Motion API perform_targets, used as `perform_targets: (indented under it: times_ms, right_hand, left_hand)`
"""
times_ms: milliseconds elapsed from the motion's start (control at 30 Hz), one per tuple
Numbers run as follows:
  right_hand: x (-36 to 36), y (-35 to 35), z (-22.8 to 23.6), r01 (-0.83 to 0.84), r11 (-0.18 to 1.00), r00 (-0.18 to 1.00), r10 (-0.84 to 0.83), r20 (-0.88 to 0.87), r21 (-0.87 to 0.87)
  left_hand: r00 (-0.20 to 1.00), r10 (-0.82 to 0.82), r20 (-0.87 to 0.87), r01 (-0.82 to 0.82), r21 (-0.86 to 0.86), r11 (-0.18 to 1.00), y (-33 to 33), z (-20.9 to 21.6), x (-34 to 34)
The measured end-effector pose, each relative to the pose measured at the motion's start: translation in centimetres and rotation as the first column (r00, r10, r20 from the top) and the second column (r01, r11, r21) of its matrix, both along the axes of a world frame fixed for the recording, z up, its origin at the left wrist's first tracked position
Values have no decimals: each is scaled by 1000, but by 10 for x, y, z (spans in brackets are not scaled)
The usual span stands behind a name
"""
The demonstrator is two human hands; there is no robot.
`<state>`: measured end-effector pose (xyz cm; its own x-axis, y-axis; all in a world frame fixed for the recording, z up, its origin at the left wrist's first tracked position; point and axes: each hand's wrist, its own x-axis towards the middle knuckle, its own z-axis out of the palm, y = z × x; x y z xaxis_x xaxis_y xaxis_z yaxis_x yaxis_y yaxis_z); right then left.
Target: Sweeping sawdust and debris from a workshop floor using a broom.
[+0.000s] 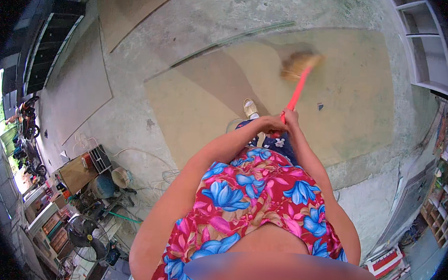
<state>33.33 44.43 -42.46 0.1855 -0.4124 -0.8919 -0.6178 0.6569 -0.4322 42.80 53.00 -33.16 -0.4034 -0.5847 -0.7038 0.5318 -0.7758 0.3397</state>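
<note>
Both of my hands are wrapped around the red handle of a broom (300, 86). My left hand (273, 124) grips it near its end, close to my body. Just beyond it, my right hand (290, 117) holds the handle a little farther up. The straw-coloured broom head (298, 65) is smeared by motion over a large tan board (350, 91) lying on the floor. A small dark and pale scrap (320, 106) lies on the board, to the right of the handle.
A long thin strip (230, 43) lies along the board's far edge. More flat sheets (84, 80) are at the left. A black fan (88, 238), a bucket (121, 177) and cables clutter the lower left. White shelving (429, 55) stands at the far right, a compartmented rack (442, 202) below it.
</note>
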Motion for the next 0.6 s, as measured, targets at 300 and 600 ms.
perform_targets:
  times_ms: [300,600]
  right_hand:
    - [30,3,24,287,935,911,-200,362,-207]
    - [71,-19,14,-202,957,915,108,390,210]
  left_hand:
    - [951,62,304,-76,32,997,4,28,12]
    - [804,277,526,-398,130,908,-28,1,-5]
